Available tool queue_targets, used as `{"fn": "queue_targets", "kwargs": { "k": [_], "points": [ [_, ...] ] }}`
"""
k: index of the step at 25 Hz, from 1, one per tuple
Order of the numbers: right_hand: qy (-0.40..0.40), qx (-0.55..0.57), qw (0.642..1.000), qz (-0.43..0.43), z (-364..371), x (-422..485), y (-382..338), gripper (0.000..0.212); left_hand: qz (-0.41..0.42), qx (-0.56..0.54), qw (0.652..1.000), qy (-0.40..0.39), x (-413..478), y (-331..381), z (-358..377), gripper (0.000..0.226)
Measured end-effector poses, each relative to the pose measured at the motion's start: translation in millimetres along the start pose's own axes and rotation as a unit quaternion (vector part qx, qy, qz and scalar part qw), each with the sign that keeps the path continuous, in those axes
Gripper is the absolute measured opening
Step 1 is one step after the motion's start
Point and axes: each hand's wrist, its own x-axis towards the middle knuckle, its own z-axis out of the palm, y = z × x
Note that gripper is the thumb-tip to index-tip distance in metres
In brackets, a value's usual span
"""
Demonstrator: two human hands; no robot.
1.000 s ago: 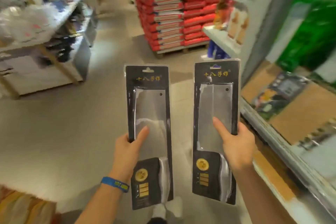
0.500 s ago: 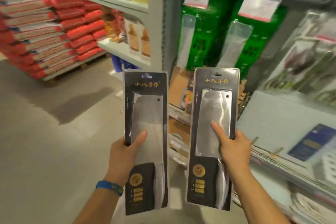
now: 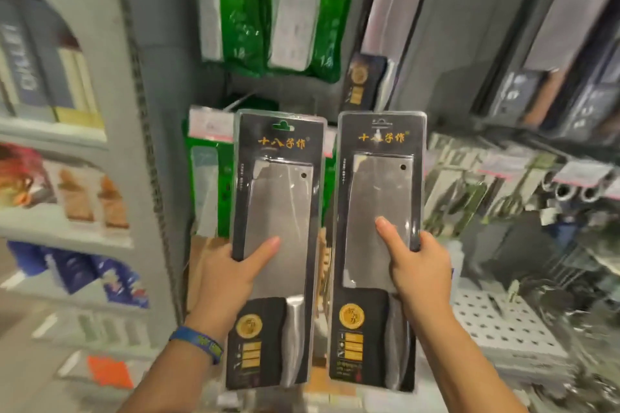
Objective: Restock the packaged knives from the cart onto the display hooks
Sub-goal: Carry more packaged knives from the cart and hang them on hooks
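We see both knife packs as clear, glossy plastic blisters over matt black card: the left pack (image 3: 278, 131) and the right pack (image 3: 380, 126). Their blades (image 3: 382, 191) look like dull brushed steel, and the left handle (image 3: 295, 339) shines as polished metal. At twelve o'clock the green bags (image 3: 241, 10) are shiny, crinkled film. The wristband (image 3: 198, 344) at seven o'clock may be woven cloth.

Grey slotted upright (image 3: 145, 131) stands full height. Left of it: shelves (image 3: 50, 136) with blurred boxes, blue packs (image 3: 80, 273) below, orange tag (image 3: 107, 370) lowest. Right of it, high: green hanging packages (image 3: 241, 10). Far right, low: white perforated panel (image 3: 496, 322).
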Motion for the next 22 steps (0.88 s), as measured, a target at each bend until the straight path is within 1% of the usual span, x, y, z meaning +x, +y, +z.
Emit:
{"fn": "queue_targets", "kwargs": {
  "k": [2, 3, 6, 7, 8, 10, 11, 13, 14, 15, 17, 18, 22],
  "points": [
    [0.025, 0.012, 0.999, -0.029, -2.5, 38.3, -17.1, 0.043, 0.038, 0.014, 0.999, -0.015, 32.2, 37.3, 20.7, 0.050],
    [0.034, 0.021, 0.998, -0.045, -5.2, 57.1, -26.4, 0.043, 0.056, 0.005, 0.998, -0.017, 46.7, 54.7, 30.6, 0.052],
    [0.059, 0.042, 0.994, -0.083, -15.9, 113.3, -49.7, 0.038, 0.110, -0.028, 0.993, -0.033, 84.8, 106.7, 62.4, 0.046],
    [0.070, 0.053, 0.992, -0.090, -20.9, 132.3, -54.9, 0.040, 0.134, -0.029, 0.990, -0.040, 96.2, 123.1, 74.0, 0.047],
    [0.077, 0.060, 0.991, -0.090, -25.6, 149.8, -58.5, 0.045, 0.159, -0.024, 0.986, -0.041, 105.4, 136.3, 84.0, 0.049],
    [0.087, 0.045, 0.991, -0.089, -33.9, 182.0, -70.6, 0.061, 0.207, -0.006, 0.978, -0.025, 122.4, 159.7, 101.3, 0.049],
    [0.091, 0.032, 0.991, -0.093, -38.6, 195.4, -78.3, 0.066, 0.224, -0.003, 0.974, -0.017, 129.2, 169.6, 107.9, 0.043],
    [0.104, 0.028, 0.987, -0.120, -48.8, 226.6, -99.1, 0.067, 0.260, -0.009, 0.966, -0.007, 145.4, 189.1, 122.2, 0.027],
    [0.111, 0.025, 0.985, -0.131, -53.0, 239.7, -110.1, 0.067, 0.272, -0.013, 0.962, -0.005, 152.8, 195.8, 128.3, 0.023],
    [0.115, 0.022, 0.983, -0.138, -56.4, 251.1, -121.0, 0.067, 0.275, -0.014, 0.961, -0.003, 159.3, 202.2, 134.6, 0.029],
    [0.126, 0.021, 0.982, -0.139, -61.2, 270.0, -139.4, 0.068, 0.265, -0.012, 0.964, 0.000, 170.8, 216.7, 147.3, 0.053],
    [0.130, 0.021, 0.981, -0.144, -63.2, 277.8, -145.5, 0.069, 0.268, -0.008, 0.963, 0.003, 176.8, 224.2, 153.2, 0.059],
    [0.151, 0.025, 0.968, -0.200, -74.3, 297.4, -161.1, 0.075, 0.298, -0.001, 0.954, 0.010, 193.7, 255.2, 173.2, 0.063]
  ]
}}
